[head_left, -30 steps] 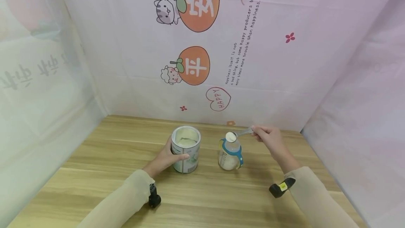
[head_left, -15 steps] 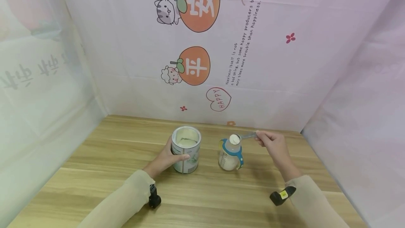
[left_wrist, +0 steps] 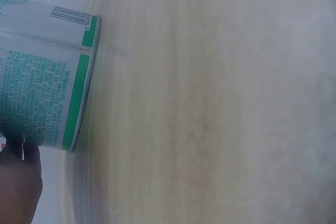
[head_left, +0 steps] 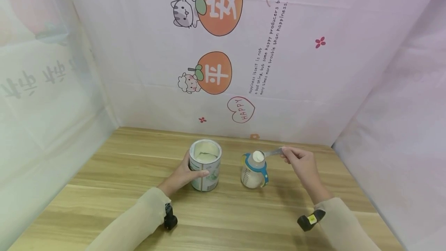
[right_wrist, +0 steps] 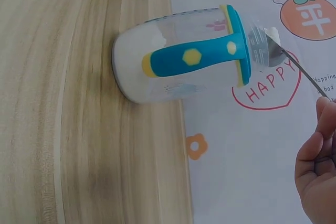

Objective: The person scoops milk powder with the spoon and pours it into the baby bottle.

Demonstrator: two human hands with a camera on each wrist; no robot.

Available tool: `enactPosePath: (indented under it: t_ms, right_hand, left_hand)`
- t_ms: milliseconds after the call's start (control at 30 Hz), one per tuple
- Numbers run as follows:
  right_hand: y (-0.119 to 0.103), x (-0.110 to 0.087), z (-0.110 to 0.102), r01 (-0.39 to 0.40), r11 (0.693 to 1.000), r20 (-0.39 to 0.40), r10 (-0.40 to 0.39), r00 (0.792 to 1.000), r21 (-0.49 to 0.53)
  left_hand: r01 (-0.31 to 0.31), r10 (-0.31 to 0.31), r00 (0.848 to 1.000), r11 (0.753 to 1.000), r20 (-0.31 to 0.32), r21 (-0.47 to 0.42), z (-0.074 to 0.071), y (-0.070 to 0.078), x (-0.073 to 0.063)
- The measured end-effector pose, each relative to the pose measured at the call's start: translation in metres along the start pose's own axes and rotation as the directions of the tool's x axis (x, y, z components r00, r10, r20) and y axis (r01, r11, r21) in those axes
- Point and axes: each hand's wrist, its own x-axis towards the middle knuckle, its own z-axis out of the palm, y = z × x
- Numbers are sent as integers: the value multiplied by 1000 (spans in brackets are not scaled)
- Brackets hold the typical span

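My left hand point(head_left: 184, 173) grips an opened milk powder can point(head_left: 204, 173) from its left side, thumb across the front. Pale powder shows inside the can, which stands upright on the table; its green and white label point(left_wrist: 37, 87) fills the upper left of the left wrist view. To its right stands a baby bottle point(head_left: 252, 175) with a blue collar and handles, its lid off and white powder inside. My right hand point(head_left: 302, 165) pinches the handle end of a metal spoon point(head_left: 273, 152). The spoon's bowl, heaped with white powder point(head_left: 258, 156), is right at the bottle's mouth.
The wood-grain table point(head_left: 223, 224) runs up to a printed white cloth backdrop point(head_left: 299, 80) just behind the bottle and can. Similar cloth hangs on the left and right sides. A small black camera point(head_left: 170, 217) is strapped to the left wrist, another black camera point(head_left: 306, 222) to the right.
The spoon in my right hand has shifted slightly right and down, its heaped bowl now lower at the bottle's mouth. My left hand and the can have stayed still.
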Motion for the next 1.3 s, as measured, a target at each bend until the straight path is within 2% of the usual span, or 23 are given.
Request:
enactPosePath:
  t_ms: [167,333,433,533,600,633,767,833,900,967,1033,1300]
  right_hand:
    - [-2,-2,1,-1,1000,8,1,1000,1]
    - [1,-4,3,20,997,5,-19,1000,-79]
    - [4,-6,5,104,987,-7,-105,994,-125]
    - [6,-8,7,250,955,-20,-257,966,-159]
    - [7,-10,7,368,911,-25,-379,925,-185]
    - [7,-10,8,428,882,-26,-442,897,-197]
    - [8,-11,8,640,732,-23,-662,749,-233]
    - [8,-10,9,710,663,-19,-734,679,-235]
    - [8,-9,10,758,607,-12,-783,622,-238]
    - [8,-9,12,786,568,-8,-811,584,-245]
    - [9,-8,13,804,536,3,-832,555,-259]
    - [9,-10,15,859,419,80,-885,459,-295]
  left_hand:
    - [-3,3,1000,1000,1,2,0,0,1]
    - [5,-5,1000,1000,0,2,0,3,-1]
    - [4,-4,1000,1000,-2,5,1,4,-2]
    - [-1,1,1000,1000,-6,7,1,4,-2]
    - [-5,5,1000,1000,-5,5,1,3,-2]
    - [-6,6,1000,1000,-6,5,1,3,-2]
    - [-4,4,1000,1000,-6,7,1,3,-1]
    - [-1,1,1000,1000,-9,9,1,4,-2]
    - [-2,2,1000,1000,-10,9,1,4,-2]
    - [-4,4,1000,1000,-7,8,1,4,-2]
    - [-7,7,1000,1000,-4,4,1,4,-2]
    - [-2,2,1000,1000,-4,2,1,4,-1]
